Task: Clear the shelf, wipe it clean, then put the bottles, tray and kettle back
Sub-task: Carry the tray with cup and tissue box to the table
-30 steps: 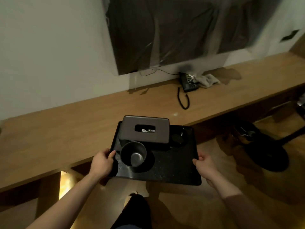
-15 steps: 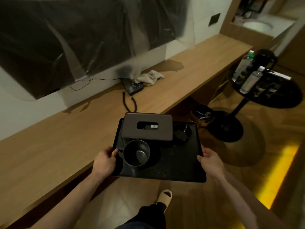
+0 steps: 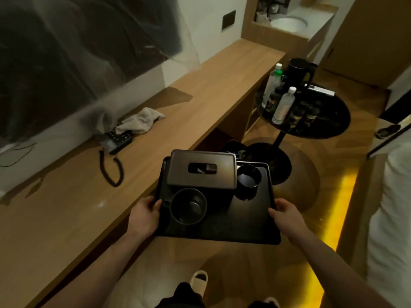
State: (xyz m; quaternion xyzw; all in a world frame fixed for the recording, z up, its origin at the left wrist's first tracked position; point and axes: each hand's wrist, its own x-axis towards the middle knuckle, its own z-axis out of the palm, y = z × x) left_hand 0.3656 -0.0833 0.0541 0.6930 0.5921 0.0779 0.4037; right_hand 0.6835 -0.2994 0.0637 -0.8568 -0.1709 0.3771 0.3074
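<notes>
Though dim, tray, underside hidden.

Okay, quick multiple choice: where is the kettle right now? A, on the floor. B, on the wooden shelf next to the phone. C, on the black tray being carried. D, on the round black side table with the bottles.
D: the kettle stands on the round side table behind the bottles, while the tray gripped by the left hand and right hand carries only a box, a mug and a small dish.
</notes>
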